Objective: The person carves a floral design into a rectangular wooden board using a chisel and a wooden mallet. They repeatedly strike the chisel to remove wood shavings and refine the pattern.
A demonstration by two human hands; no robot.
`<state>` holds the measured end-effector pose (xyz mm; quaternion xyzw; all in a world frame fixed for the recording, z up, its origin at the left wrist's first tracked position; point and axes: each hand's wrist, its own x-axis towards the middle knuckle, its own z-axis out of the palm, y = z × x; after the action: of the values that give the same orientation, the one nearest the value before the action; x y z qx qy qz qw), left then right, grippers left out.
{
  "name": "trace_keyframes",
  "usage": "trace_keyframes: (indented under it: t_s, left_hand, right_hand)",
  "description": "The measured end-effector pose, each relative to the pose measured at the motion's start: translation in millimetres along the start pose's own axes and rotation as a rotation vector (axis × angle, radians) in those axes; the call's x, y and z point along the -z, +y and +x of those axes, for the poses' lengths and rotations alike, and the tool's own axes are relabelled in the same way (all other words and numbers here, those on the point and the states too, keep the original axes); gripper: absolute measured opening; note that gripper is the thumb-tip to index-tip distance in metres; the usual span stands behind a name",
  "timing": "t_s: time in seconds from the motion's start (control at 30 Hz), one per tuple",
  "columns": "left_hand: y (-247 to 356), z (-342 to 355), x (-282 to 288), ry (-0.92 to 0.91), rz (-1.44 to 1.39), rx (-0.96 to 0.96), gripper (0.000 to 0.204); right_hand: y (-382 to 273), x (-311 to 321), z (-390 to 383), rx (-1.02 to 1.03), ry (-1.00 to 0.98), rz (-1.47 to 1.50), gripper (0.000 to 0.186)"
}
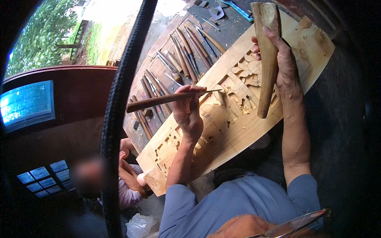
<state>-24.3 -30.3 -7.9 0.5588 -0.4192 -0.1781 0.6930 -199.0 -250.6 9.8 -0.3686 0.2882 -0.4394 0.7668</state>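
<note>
My left hand grips a long wooden-handled chisel, held nearly sideways, its thin metal blade pointing right above the carved board. In my right hand is a pale wooden mallet, its narrow end pointing down over the board. The long light wooden board runs diagonally beneath both hands, with carved leaves, recessed openings and loose chips on its surface.
Several chisels lie along the worktable beyond the board, near a blue-handled tool. Another person sits at the lower left, close to the board's end. A black cord crosses the view; a plastic bag lies below.
</note>
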Motion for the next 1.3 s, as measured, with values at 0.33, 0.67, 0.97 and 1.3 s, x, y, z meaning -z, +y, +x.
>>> trace_keyframes:
  t_s: [0.33,0.67,0.97,1.3]
  left_hand:
    - [-14.8,-12.2,-0.3,-0.029,0.284,0.081,0.013]
    - [-22.6,-15.9,-5.9,0.038,0.121,0.062,0.027]
    - [-30.7,-17.5,-2.7,0.007,0.188,-0.008,0.029]
    - [-27.6,-18.4,-7.3,0.021,0.222,-0.012,0.025]
  right_hand:
    - [-3.5,2.4,0.3,-0.001,0.005,-0.033,0.059]
    - [3.0,4.4,-0.3,0.038,0.029,-0.035,0.061]
    - [2.6,6.3,0.7,0.028,0.025,-0.053,0.061]
    - [3.6,6.3,0.4,0.047,0.015,-0.068,0.062]
